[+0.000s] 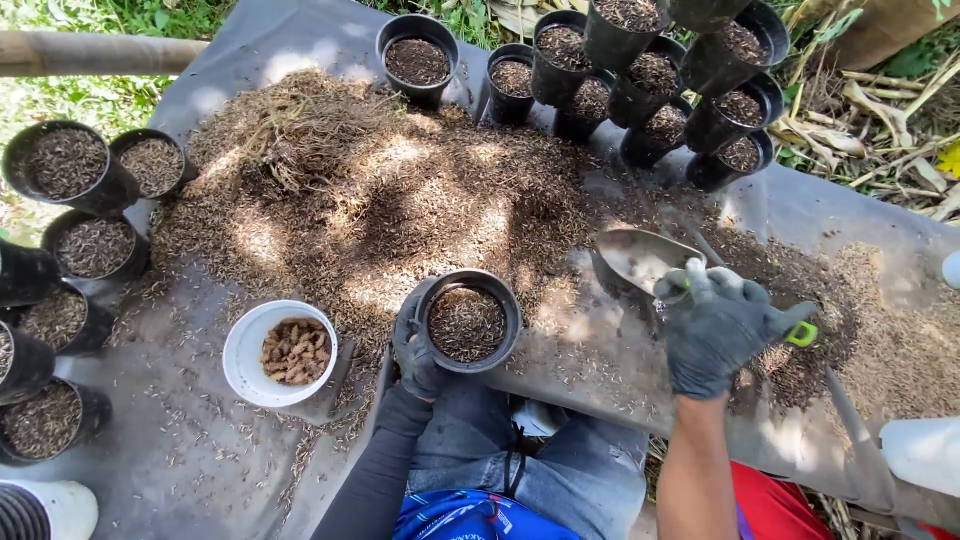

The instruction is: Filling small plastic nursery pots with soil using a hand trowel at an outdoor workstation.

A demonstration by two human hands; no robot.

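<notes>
Sun-dappled grey tarp amid grass

Sharp, wide-angle view; dappled sunlight and leaf shadows, glare at edges.

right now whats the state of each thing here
black pot: upright, part filled with husk mix, held by left hand
trowel: blade empty, held in right hand
white bowl: upright, holding brown chunks
pots at back: filled, stacked
husk pile: spread on grey sheet
</notes>
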